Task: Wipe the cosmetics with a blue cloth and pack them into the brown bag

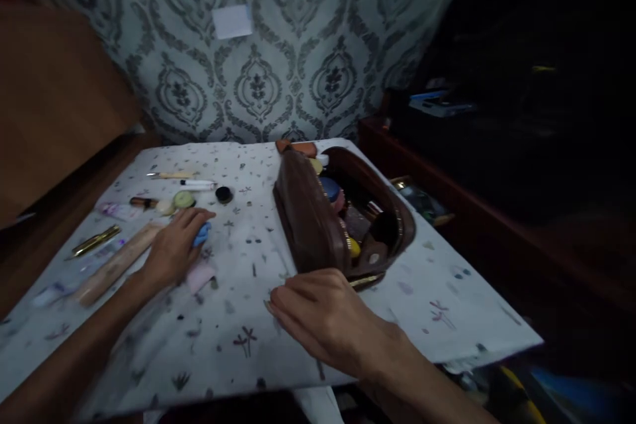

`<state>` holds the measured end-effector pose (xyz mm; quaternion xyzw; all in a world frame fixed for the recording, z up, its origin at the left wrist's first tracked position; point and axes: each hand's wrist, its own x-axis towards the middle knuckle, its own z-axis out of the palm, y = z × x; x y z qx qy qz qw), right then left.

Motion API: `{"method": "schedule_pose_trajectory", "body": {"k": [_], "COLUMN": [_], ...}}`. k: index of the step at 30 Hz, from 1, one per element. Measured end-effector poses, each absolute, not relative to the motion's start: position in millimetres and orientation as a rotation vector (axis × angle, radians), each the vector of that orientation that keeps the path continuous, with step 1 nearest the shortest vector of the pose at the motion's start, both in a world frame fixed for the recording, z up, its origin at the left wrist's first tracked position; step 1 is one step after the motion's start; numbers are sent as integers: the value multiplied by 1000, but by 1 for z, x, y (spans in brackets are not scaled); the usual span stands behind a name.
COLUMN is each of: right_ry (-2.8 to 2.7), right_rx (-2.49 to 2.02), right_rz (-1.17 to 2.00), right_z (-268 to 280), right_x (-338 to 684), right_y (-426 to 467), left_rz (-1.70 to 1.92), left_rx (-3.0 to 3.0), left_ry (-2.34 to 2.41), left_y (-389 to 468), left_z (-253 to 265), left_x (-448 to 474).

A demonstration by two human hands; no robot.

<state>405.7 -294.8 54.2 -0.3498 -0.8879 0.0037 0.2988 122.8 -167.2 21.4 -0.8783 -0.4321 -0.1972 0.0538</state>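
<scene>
My left hand [173,245] rests low over the left part of the table, its fingers closed round a small blue object [202,234] whose kind I cannot make out. Beside it lie a long pale beige case [119,265], a small pink item [200,277] and a round green-lidded container [184,199]. My right hand [330,315] is at the front of a brown cosmetic bag [311,212], fingers curled together; their inner side is hidden. The bag stands unzipped, with a blue round item [328,189], a yellow item [354,247] and other things inside.
More small items lie at the left: a gold tube [96,240], a white pen-like stick [197,185], a black round lid [224,195] and several others. The patterned cloth [238,371] covers the table. A wallpapered wall [258,79] stands behind, a brown panel [59,93] at left.
</scene>
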Motion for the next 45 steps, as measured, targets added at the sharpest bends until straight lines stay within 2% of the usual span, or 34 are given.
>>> {"method": "schedule_pose_trajectory", "body": {"k": [6, 10, 15, 21, 25, 30, 33, 39, 42, 45], "right_ry": [-2507, -2413, -2325, -2352, -2327, -2234, -2101, -1649, -1546, -1588], "right_rx": [-1128, -1266, -1418, -1495, -1484, -1518, -1502, -1229, -1277, -1232], "right_rz": [483, 701, 708, 499, 447, 571, 762, 1424, 1550, 1535], "right_z": [38, 31, 21, -2, -15, -11, -9, -9, -5, -4], "right_x": [369, 337, 285, 237, 236, 255, 272, 307, 313, 310], "right_y": [-266, -246, -230, -221, -217, -215, -211, -202, -201, -202], "left_rz": [-1084, -1232, -1111, -859, -999, -1246, -1292, -1433, -1539, -1535], "left_rx": [-2343, -2320, -2497, -2700, -2747, -2902, -3029, -3172, -3090, -3070], "left_ry": [-1887, -2081, -1877, -1746, -1815, -1836, -1768, -1671, -1717, -1739], "left_y": [-157, -160, -171, -174, -170, -156, -146, -140, -143, -145], "left_z": [33, 19, -8, -23, -13, 2, 8, 8, -4, -15], "left_x": [58, 34, 44, 61, 59, 66, 78, 104, 109, 106]}}
